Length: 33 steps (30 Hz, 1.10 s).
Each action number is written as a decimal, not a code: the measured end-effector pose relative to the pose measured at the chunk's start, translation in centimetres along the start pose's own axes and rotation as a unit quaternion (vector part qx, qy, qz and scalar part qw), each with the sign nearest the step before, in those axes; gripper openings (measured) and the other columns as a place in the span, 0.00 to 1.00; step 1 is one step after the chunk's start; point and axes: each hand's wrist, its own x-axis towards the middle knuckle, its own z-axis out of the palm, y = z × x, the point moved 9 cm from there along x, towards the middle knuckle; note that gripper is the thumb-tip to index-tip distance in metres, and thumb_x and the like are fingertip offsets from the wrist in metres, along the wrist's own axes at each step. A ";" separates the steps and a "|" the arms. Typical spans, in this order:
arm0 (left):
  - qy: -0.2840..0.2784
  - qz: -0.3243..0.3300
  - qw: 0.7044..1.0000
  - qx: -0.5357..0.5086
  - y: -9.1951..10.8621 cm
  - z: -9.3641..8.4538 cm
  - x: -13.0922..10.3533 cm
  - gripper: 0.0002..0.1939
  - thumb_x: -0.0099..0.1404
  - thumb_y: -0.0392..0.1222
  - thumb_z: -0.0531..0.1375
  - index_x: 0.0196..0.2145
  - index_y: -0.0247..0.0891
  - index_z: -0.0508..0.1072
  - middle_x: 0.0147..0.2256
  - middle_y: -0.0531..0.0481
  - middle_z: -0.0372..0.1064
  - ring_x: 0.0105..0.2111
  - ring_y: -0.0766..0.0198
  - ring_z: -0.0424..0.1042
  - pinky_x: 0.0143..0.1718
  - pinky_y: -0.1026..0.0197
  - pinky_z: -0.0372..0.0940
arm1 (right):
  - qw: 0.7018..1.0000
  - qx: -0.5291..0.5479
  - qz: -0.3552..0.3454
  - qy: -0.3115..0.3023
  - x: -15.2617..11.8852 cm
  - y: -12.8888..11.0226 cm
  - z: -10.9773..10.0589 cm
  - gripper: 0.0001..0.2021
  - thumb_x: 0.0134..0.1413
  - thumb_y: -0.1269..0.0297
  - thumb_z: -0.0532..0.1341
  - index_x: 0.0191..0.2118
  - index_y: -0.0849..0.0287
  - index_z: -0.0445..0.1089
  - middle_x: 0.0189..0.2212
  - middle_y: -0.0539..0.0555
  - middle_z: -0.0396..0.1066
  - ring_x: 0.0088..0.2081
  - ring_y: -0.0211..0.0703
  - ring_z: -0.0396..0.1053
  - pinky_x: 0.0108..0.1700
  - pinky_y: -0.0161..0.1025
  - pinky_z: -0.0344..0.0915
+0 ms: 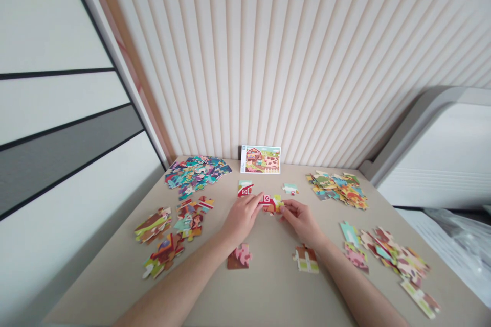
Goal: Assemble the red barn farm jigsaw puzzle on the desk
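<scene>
Both hands mid-bench [268, 286]. Left hand [241, 216] and right hand [303, 217] meet on small joined puzzle bit [268, 202], red barn door showing; each grip pinched on its edge, fingertips [258, 199] touching piece. Bit lies flat on bench, between hands. Barn-roof piece [244, 188] just behind left hand. Pink piece [238, 257] and fence piece [306, 259] near wrists. Reference picture card [260, 159] leans at wall. Loose piece heaps left [195, 170] and right [337, 189].
</scene>
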 end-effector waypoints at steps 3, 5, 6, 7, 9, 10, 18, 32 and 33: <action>-0.001 0.009 1.000 0.013 0.2 0.1 -0.1 0.19 0.76 0.40 0.53 0.62 0.44 0.67 0.50 0.43 0.75 0.50 0.55 0.75 0.53 0.50 0.71 | 1.000 -0.007 -0.003 0.027 0.2 0.3 -0.7 0.26 0.59 0.42 0.64 0.52 0.60 0.72 0.35 0.56 0.79 0.32 0.46 0.74 0.37 0.42 0.70; -0.003 0.012 1.000 0.016 0.3 0.3 -0.2 0.18 0.76 0.41 0.54 0.61 0.43 0.68 0.51 0.43 0.75 0.50 0.55 0.75 0.54 0.50 0.71 | 0.999 -0.012 -0.006 0.031 0.3 0.5 -0.9 0.26 0.60 0.44 0.64 0.52 0.60 0.73 0.33 0.55 0.78 0.32 0.46 0.74 0.37 0.42 0.69; -0.004 0.013 1.000 0.016 0.3 0.4 -0.2 0.18 0.76 0.41 0.54 0.61 0.43 0.68 0.51 0.43 0.75 0.51 0.55 0.75 0.54 0.49 0.70 | 0.999 -0.014 -0.008 0.031 0.3 0.6 -0.9 0.25 0.60 0.44 0.64 0.52 0.61 0.73 0.33 0.55 0.78 0.32 0.46 0.74 0.38 0.42 0.69; -0.007 0.014 1.000 0.017 0.2 0.5 -0.2 0.18 0.76 0.41 0.54 0.61 0.43 0.68 0.52 0.43 0.75 0.52 0.55 0.75 0.55 0.49 0.70 | 0.999 -0.016 -0.008 0.032 0.3 0.7 -1.0 0.25 0.60 0.45 0.63 0.53 0.61 0.73 0.34 0.55 0.78 0.32 0.46 0.74 0.38 0.42 0.69; -0.014 0.014 1.000 0.018 0.1 0.8 -0.2 0.18 0.76 0.41 0.54 0.61 0.42 0.68 0.52 0.42 0.75 0.53 0.55 0.74 0.55 0.49 0.70 | 0.999 -0.026 -0.008 0.035 0.3 0.9 -1.1 0.24 0.60 0.46 0.63 0.53 0.61 0.74 0.36 0.56 0.79 0.33 0.46 0.74 0.38 0.42 0.69; -0.018 0.013 1.000 0.019 0.0 0.8 -0.2 0.18 0.76 0.41 0.54 0.60 0.41 0.68 0.52 0.42 0.75 0.53 0.55 0.74 0.56 0.49 0.69 | 0.999 -0.035 -0.008 0.037 0.3 1.0 -1.2 0.24 0.60 0.46 0.63 0.53 0.60 0.74 0.36 0.56 0.79 0.33 0.46 0.74 0.38 0.42 0.69; -0.022 0.013 0.999 0.029 0.2 1.0 -0.1 0.18 0.77 0.42 0.53 0.61 0.42 0.68 0.51 0.43 0.75 0.53 0.56 0.75 0.55 0.50 0.70 | 0.990 -0.127 -0.031 0.049 0.2 0.2 -1.6 0.22 0.63 0.47 0.60 0.53 0.58 0.76 0.34 0.56 0.79 0.36 0.49 0.74 0.41 0.44 0.69; 0.027 -0.047 0.988 0.144 -6.9 -4.5 1.3 0.15 0.74 0.33 0.51 0.52 0.38 0.73 0.46 0.42 0.74 0.49 0.54 0.72 0.54 0.50 0.66 | 0.964 -0.246 -0.094 0.042 0.2 -1.2 -2.2 0.15 0.65 0.52 0.59 0.44 0.52 0.81 0.42 0.57 0.79 0.43 0.54 0.73 0.48 0.47 0.65; 0.023 -0.049 0.988 0.145 -7.3 -4.3 1.2 0.15 0.74 0.33 0.51 0.50 0.38 0.74 0.44 0.42 0.74 0.48 0.54 0.72 0.53 0.50 0.66 | 0.963 -0.248 -0.095 0.035 0.2 -1.1 -1.9 0.15 0.65 0.52 0.59 0.45 0.51 0.81 0.41 0.57 0.79 0.43 0.54 0.73 0.47 0.47 0.66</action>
